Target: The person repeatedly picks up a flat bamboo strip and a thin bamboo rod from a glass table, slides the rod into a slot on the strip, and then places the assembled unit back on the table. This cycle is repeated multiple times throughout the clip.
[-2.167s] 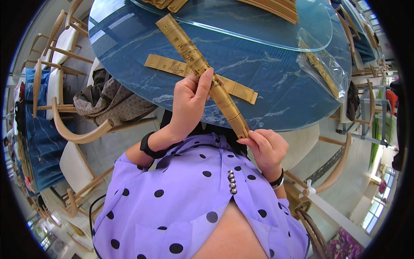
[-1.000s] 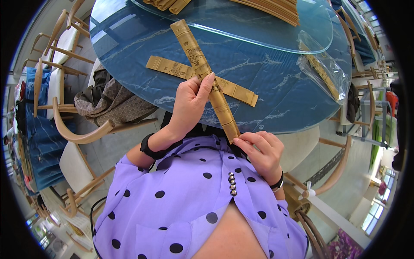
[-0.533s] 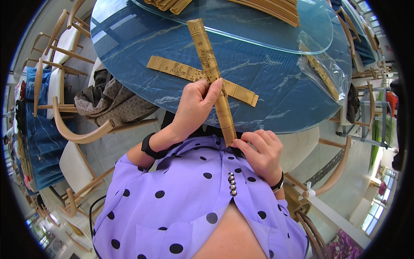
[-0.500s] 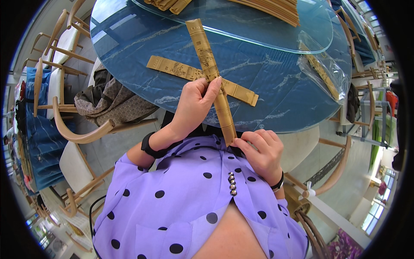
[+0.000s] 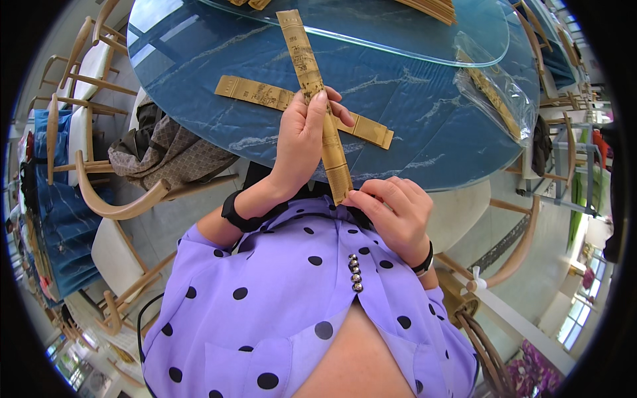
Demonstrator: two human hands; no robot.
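Note:
A long, narrow gold paper chopstick sleeve (image 5: pixel 336 162) with dark print slants from near my body out over the table. My left hand (image 5: pixel 302 139) is closed round its middle, thumb on top and fingertips showing past the right edge. At the near end, my right hand (image 5: pixel 397 215) pinches the sleeve's corner between thumb and forefinger. A second gold chopstick sleeve (image 5: pixel 255 91) lies crosswise on the blue marbled table (image 5: pixel 411 139), partly hidden beneath the held one and my left hand.
A raised glass turntable (image 5: pixel 398 52) carries stacked gold sleeves (image 5: pixel 434 10) at the far side. To the right lies a clear plastic bag (image 5: pixel 521 109) with a gold sleeve in it. On the left, a patterned bag (image 5: pixel 169 149) rests on a wooden chair (image 5: pixel 123 205).
My left hand has gone from a pinch on top to fingers wrapped round the sleeve from beneath. The right hand keeps its pinch at the near end. The whole view has shifted slightly.

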